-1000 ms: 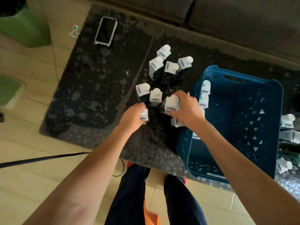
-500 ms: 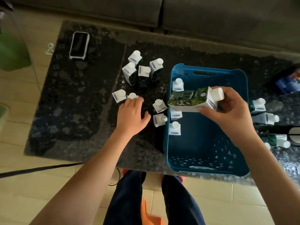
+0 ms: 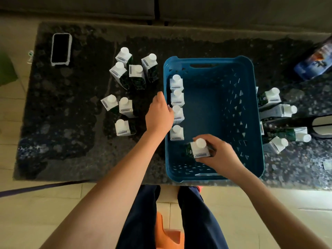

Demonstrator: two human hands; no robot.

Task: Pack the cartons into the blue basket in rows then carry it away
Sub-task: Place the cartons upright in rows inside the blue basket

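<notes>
A dark stone table (image 3: 71, 141) bears the blue basket (image 3: 255, 123); four cartons stand in a row (image 3: 177, 108) along its left wall; the right hand (image 3: 221, 155) grips a fifth carton (image 3: 198, 150) inside, near corner; the left hand (image 3: 159, 115), fingers hidden, rests at the basket's left rim, grasp unclear; loose cartons (image 3: 133, 74) stand left.

L hand (image 3: 159, 117) reaches fwd, fingers curled, back up. R hand (image 3: 218, 155) lower, fingers wrapped round a carton (image 3: 198, 150).
</notes>
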